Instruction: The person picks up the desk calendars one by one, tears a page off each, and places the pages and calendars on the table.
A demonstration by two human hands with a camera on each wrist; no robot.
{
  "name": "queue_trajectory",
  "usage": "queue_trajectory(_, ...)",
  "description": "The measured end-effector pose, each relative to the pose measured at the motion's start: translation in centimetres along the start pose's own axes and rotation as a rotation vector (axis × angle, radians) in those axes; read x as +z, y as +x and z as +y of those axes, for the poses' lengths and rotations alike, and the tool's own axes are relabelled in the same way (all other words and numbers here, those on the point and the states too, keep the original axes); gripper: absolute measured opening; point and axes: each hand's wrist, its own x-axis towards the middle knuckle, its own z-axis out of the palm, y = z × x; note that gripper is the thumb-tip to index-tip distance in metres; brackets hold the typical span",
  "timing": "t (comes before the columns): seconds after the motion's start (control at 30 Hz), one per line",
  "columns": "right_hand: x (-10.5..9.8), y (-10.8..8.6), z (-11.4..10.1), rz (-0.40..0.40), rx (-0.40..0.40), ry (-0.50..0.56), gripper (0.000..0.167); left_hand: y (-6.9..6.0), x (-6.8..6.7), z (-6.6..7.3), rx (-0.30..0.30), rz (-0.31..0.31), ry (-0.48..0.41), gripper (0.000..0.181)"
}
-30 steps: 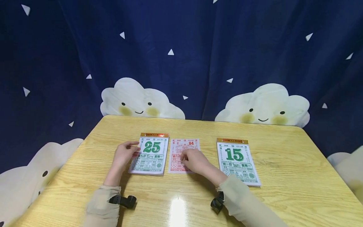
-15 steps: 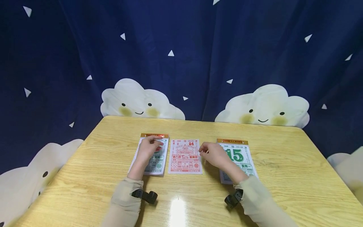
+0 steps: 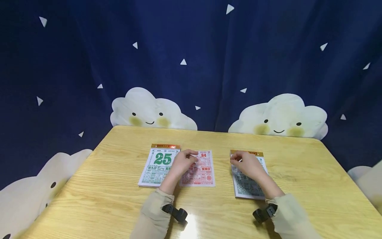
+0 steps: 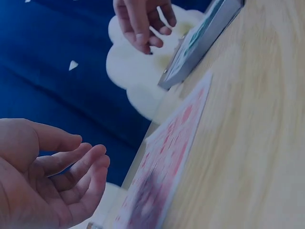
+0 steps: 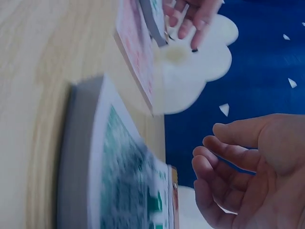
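Three printed pieces lie in a row on the wooden table. At the left is a tear-off calendar (image 3: pixel 155 172) with a green 25 and a red-gold top strip. A loose red calendar sheet (image 3: pixel 198 177) marked 24 lies beside it. At the right is a second tear-off calendar (image 3: pixel 247 189), partly covered. My left hand (image 3: pixel 182 162) hovers over the red sheet with loosely bent fingers, holding nothing; the left wrist view shows a gap beneath it. My right hand (image 3: pixel 247 163) hangs above the right calendar, fingers loosely curled and holding nothing, as the right wrist view shows.
The wooden table (image 3: pixel 107 186) reaches back to a dark blue curtain (image 3: pixel 167 39) printed with clouds and small white triangles. A wristband camera (image 3: pixel 179 215) sits on the left wrist and another wristband camera (image 3: pixel 262 214) on the right.
Both hands have moved right: the left from the 25 calendar to above the red sheet, the right from the red sheet to above the right calendar. The papers keep their places; the head view has shifted slightly.
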Motion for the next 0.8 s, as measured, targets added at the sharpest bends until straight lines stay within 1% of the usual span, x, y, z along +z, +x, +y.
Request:
queue_trajectory(0.1,-0.9,-0.6,1.2,-0.002,0.029,0.037,0.021,-0.1,1.4,0.3,0.007,-0.028,0.031,0.03)
queue_trajectory(0.17,-1.5,-1.0,1.7,0.0,0.043,0.068,0.024,-0.2,2.2,0.5,0.004,-0.043,0.038,0.03)
queue_trajectory(0.23,-2.1,-1.5,2.1,0.012,0.055,0.073,0.026,-0.2,2.9,0.7,-0.007,-0.06,0.033,0.03)
queue_trajectory(0.37,-3.0,-2.4,2.8,0.033,0.11,0.072,0.031,-0.3,4.4,1.3,-0.04,-0.118,-0.024,0.032)
queue_trajectory(0.47,-3.2,-2.8,3.4,0.044,0.152,0.082,0.034,-0.3,5.6,1.8,-0.057,-0.158,-0.106,0.034)
queue_trajectory(0.57,-3.3,-3.2,4.0,0.056,0.173,0.089,0.036,-0.6,6.9,2.1,-0.072,-0.178,-0.173,0.035)
queue_trajectory(0.67,-3.3,-3.6,4.5,0.071,0.192,0.071,0.037,-0.8,7.9,2.4,-0.093,-0.194,-0.189,0.037)
queue_trajectory(0.8,-3.3,-4.2,4.9,0.081,0.238,0.04,0.041,-0.9,9.1,2.6,-0.113,-0.213,-0.212,0.041)
